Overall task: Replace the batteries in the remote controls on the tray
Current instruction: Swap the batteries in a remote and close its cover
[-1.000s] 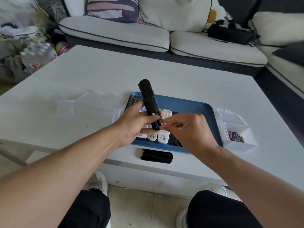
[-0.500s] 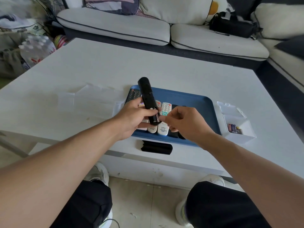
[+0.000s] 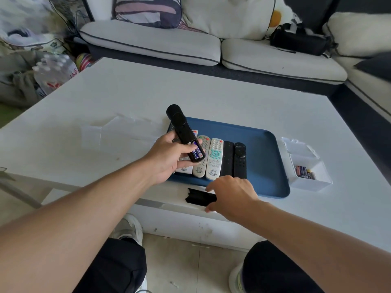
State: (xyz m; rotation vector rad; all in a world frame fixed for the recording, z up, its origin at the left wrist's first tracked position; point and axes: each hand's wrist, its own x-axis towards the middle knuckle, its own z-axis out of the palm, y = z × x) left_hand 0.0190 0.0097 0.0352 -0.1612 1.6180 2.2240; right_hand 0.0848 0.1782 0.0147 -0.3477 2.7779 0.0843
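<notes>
Head view: a black remote [image 3: 183,133] is held by the left hand [image 3: 169,158], gripped around its lower part by curled fingers, with its back turned up and its far end tilted away over the blue tray [image 3: 266,163]. At the near end of this remote, just beside the left fingertips, an open compartment is seen with two batteries [image 3: 196,152] seated side by side.

Below and to the right of the left hand, the right hand [image 3: 231,196] is lowered onto a black battery cover [image 3: 200,197] lying on the white table [image 3: 127,98], just in front of the tray's near edge. The right end of the cover is covered by the fingers, which are bent around it; whether it is actually pinched or only touched cannot be told.

Beyond the right hand, and just right of the left hand, two white remotes [image 3: 214,158] and two more black remotes [image 3: 240,160] are laid side by side on the tray, lengthwise away from the person. Another white remote is partly hidden under the left hand.

Well to the right of the right hand, a white open box [image 3: 311,176] is set on the table beside the tray, and several loose batteries [image 3: 304,172] are seen inside it.
</notes>
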